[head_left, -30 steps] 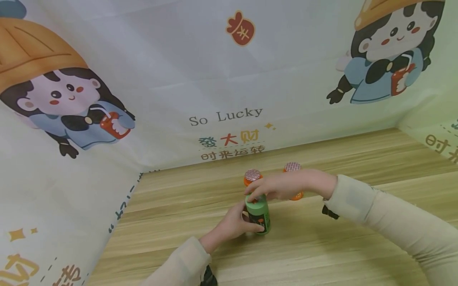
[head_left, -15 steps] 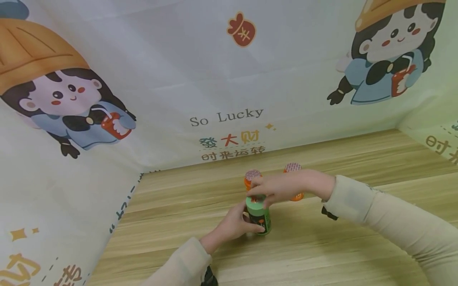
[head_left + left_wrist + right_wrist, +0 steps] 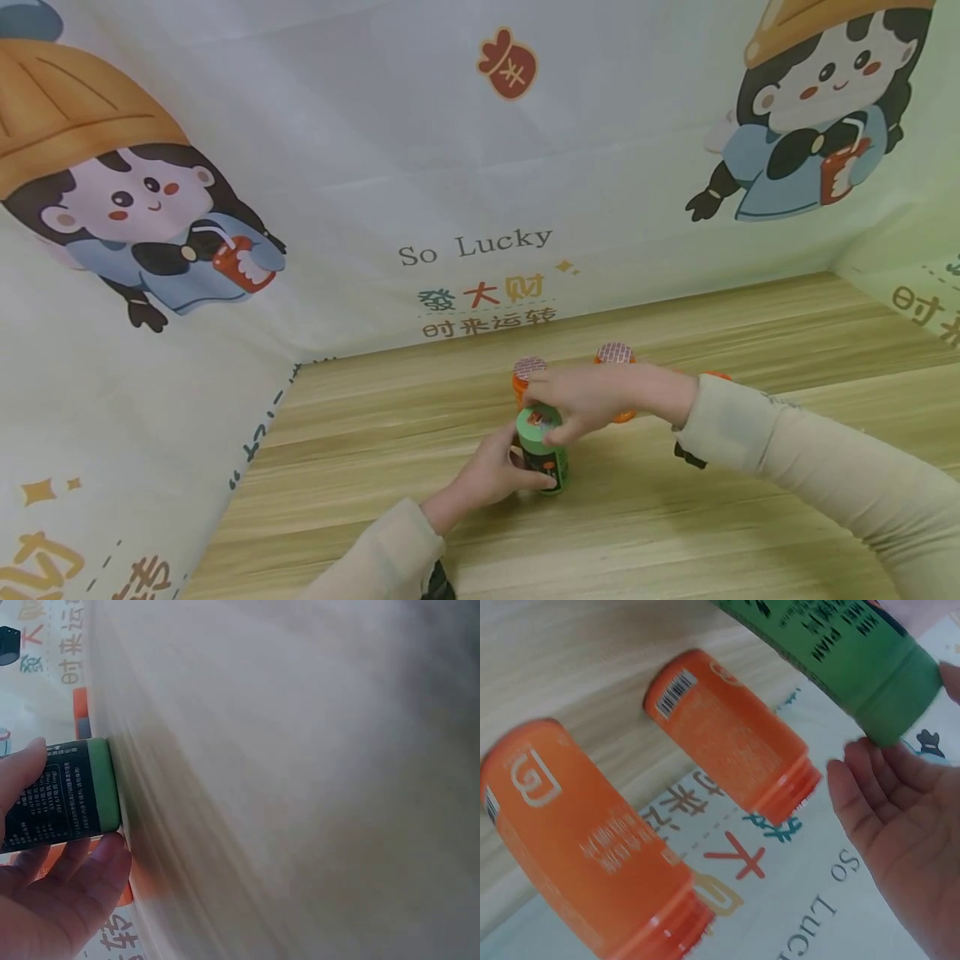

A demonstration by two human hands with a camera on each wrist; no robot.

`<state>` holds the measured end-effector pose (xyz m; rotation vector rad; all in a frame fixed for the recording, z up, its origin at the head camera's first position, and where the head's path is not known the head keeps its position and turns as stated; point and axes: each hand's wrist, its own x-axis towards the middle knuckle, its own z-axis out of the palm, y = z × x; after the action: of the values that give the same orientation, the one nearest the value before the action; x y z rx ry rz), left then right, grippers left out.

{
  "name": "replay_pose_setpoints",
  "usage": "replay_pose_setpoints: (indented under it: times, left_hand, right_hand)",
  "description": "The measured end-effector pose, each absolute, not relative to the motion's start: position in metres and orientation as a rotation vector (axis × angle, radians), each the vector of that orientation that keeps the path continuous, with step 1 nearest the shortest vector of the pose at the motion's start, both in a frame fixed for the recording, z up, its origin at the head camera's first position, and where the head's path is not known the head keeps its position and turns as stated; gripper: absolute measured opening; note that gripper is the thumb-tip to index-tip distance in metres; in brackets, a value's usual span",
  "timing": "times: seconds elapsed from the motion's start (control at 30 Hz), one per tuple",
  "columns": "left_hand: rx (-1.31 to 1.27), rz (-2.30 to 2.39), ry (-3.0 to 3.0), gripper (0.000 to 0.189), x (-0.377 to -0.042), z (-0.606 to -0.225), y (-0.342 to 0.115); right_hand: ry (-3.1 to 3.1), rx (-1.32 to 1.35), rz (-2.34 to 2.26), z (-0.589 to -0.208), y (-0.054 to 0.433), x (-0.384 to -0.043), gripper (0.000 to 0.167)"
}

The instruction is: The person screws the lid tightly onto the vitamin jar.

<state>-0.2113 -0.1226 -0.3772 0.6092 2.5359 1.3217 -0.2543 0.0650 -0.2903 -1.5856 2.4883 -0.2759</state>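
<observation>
A green bottle (image 3: 542, 468) with a black label panel stands upright on the wooden table. My left hand (image 3: 491, 468) grips its lower body, thumb in front and fingers behind; in the left wrist view, the thumb lies across the black label (image 3: 52, 795). Above, my right hand (image 3: 581, 402) holds the green cap (image 3: 531, 433) between thumb and fingers. From the right wrist view, fingertips touch the edge of the cap (image 3: 900, 697), with a bit of thumb at the opposite side.
Two orange bottles without caps stand behind the hands: one (image 3: 519, 387) beyond the green bottle, another (image 3: 616, 353) partly behind my right hand. Both tops look covered with patterned seals. An orange edge (image 3: 718, 376) peeks out behind the right sleeve. A printed cloth backdrop (image 3: 360, 283) borders the table.
My right hand has turned over the cap, its thumb coming round to the near side and baring more of the cap's top. The left hand and bottle stay put. An orange edge now shows behind the right sleeve.
</observation>
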Motion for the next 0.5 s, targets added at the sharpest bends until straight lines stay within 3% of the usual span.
replay_pose_setpoints:
  times: [0.5]
  left_hand:
    - [0.593,1.363,2.551,0.057,-0.211,-0.380,-0.120]
  right_hand:
    - [2.551,-1.546,-0.441,-0.305,0.067,-0.254,0.039]
